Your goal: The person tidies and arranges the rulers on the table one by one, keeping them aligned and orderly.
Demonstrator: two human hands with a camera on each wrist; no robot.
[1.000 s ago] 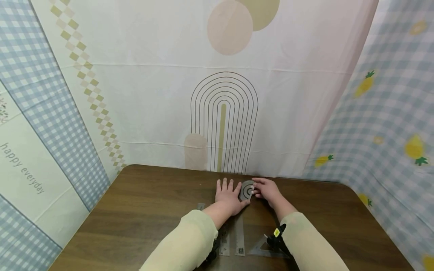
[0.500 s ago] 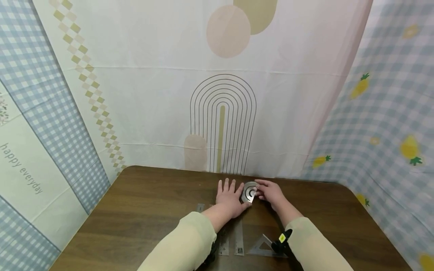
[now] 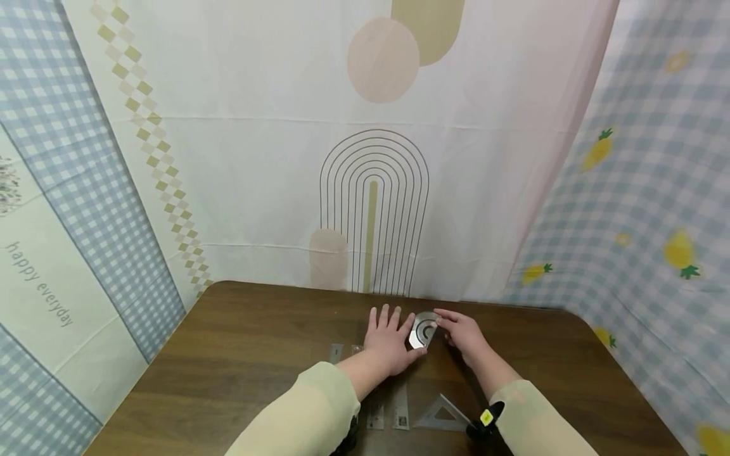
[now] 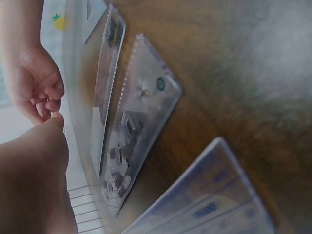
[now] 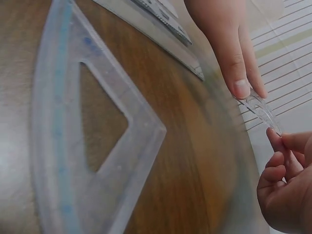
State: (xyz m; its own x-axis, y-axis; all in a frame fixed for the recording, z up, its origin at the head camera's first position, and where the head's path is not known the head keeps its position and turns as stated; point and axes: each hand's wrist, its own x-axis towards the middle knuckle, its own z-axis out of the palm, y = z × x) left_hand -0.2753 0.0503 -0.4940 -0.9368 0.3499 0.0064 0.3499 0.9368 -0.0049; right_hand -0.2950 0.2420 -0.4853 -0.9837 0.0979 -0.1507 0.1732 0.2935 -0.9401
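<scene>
A clear protractor point(image 3: 422, 329) with curved slots stands between both hands near the table's back edge. My right hand point(image 3: 464, 334) pinches its right edge between thumb and fingers, as the right wrist view also shows, where the protractor point(image 5: 263, 115) looks tilted off the table. My left hand point(image 3: 389, 346) lies with fingers spread on the table, its thumb and index finger against the protractor's left side. Under the left forearm, partly hidden, are clear rulers point(image 3: 401, 408). A clear triangular set square point(image 5: 146, 127) lies near the right wrist.
The brown wooden table point(image 3: 239, 354) ends at a patterned cloth backdrop point(image 3: 256, 190). A ruler point(image 4: 146, 92) with printed pictures and a blue-marked clear piece point(image 4: 204, 197) lie below the left wrist. A checked cloth point(image 3: 644, 190) hangs at the right.
The head view has tilted up a little. The right forearm has shifted right, uncovering more of the set square. The protractor has shifted slightly right and changed its tilt, still between both hands.
</scene>
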